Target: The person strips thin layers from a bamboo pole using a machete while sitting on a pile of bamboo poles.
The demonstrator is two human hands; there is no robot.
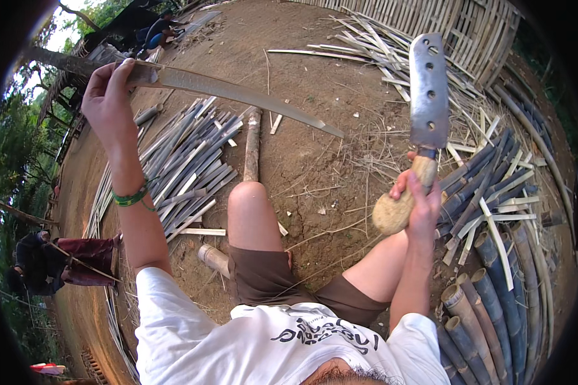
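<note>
My left hand [111,101] is raised at the upper left, fingers and thumb pinched on one end of a split bamboo strip [237,95]. The strip reaches out to the right and tapers to a thin slanted end above the dirt. On the right, my right hand [422,204] wraps round the pale, bulbous wooden handle [395,208] of a cleaver [428,96]. Its broad metal blade has several holes along it and points up, away from me. Blade and strip are apart. A bamboo pole [252,147] lies on the ground, passing beneath my bent left leg.
Split bamboo pieces [189,163] are heaped left of my knee. Whole bamboo poles [485,301] and more split pieces [488,173] lie at the right. Pale strips [379,48] lie by a slatted bamboo panel [472,25]. One person [160,31] crouches far off; another [38,263] is at the left.
</note>
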